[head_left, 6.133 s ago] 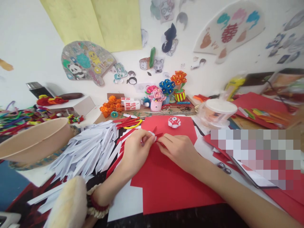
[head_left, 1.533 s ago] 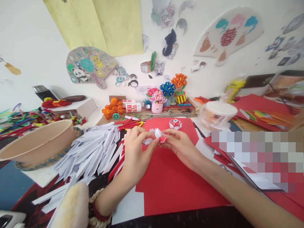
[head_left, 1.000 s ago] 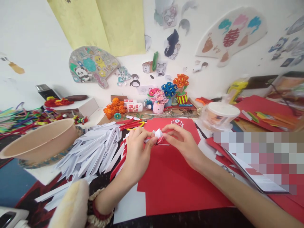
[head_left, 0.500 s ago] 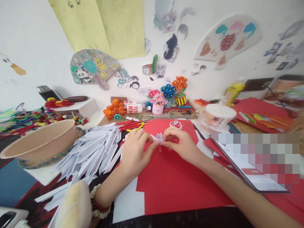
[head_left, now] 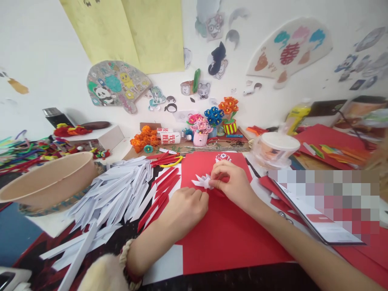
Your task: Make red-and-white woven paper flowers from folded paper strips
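My right hand (head_left: 232, 180) pinches a white folded-paper piece with pointed spikes (head_left: 201, 182) between thumb and fingertips. Below it, my left hand (head_left: 189, 204) is curled into a fist, apart from that piece; its inner side is hidden, so anything held there cannot be seen. Both hands are over large red paper sheets (head_left: 230, 238), with a white sheet (head_left: 165, 262) showing under their left edge. Just beyond my right hand lies a small red-and-white folded-paper piece (head_left: 222, 157), partly covered by the fingers.
Left of the sheets lie red paper strips (head_left: 160, 198) and a heap of white paper strips (head_left: 112, 190). A tan bowl (head_left: 48, 178) stands farther left. On the right are a lidded tub (head_left: 277, 147) and a tablet-like screen (head_left: 321, 218). Craft flowers (head_left: 200, 127) line the wall.
My left hand has let go of the white folded-paper piece and moved down toward me, curling shut. My right hand keeps hold of the piece, whose spikes now show. Red strips have come into sight.
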`<state>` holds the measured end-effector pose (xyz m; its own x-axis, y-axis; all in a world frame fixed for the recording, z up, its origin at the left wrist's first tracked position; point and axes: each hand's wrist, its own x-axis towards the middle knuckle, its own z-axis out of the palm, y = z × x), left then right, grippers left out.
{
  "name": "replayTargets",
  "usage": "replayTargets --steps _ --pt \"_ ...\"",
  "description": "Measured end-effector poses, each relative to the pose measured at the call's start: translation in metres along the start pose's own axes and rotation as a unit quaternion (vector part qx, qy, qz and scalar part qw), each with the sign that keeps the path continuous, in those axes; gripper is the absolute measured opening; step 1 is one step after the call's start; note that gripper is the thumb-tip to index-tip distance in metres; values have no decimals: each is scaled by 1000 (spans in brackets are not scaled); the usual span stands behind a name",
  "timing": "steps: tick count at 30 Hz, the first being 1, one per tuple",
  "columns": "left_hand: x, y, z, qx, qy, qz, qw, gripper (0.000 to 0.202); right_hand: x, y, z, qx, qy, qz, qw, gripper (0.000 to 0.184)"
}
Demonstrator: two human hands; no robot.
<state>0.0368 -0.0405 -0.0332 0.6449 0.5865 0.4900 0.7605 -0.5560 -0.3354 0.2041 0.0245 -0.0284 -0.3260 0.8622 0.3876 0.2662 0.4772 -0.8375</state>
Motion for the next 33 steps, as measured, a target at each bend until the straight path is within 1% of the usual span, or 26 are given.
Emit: replayTargets --steps 5,8,11,13,15,16,18,19,20,23,25,27,29,33 --pt "1 1 -1 6 3 60 998 29 1 5 -1 5 -2 10 1000 11" --pt "2 3 -1 -7 4 66 998 31 2 8 0 2 -2 14 1000 10" --pt "3 4 -2 -45 -7 19 999 35 4 10 -2 -1 -7 18 1000 9" --pt "3 1 -5 -93 -23 -21 995 36 7 11 -4 6 -36 18 999 8" --pt "2 -7 -9 -151 -22 -66 986 34 10 12 -7 19 -76 15 997 8" --pt "2 -12 -11 -173 -11 -97 980 31 11 13 -8 26 -91 12 995 8" --pt "1 -23 -14 -182 3 -152 971 21 14 16 -11 36 -105 5 994 10" --pt "0 -28 -15 -174 -10 -163 971 16 15 17 -12 38 -108 2 993 10" --pt "0 -32 -15 -162 -35 -158 973 15 15 19 -13 39 -112 -1 993 11" --pt "-1 -37 -11 -138 -105 -136 975 20 16 21 -14 27 -129 -11 991 13" --pt "-1 -35 -7 -135 -123 -134 974 19 16 21 -13 3 -111 -27 993 11" --pt "0 -31 -3 -128 -127 -136 974 21 15 20 -13 -28 -61 -48 997 8" --pt "0 -28 -1 -118 -130 -142 974 21 14 17 -14 -58 -10 -58 997 10" --pt "-1 -25 -2 -118 -129 -167 970 21 10 9 -16 -87 90 -19 992 15"
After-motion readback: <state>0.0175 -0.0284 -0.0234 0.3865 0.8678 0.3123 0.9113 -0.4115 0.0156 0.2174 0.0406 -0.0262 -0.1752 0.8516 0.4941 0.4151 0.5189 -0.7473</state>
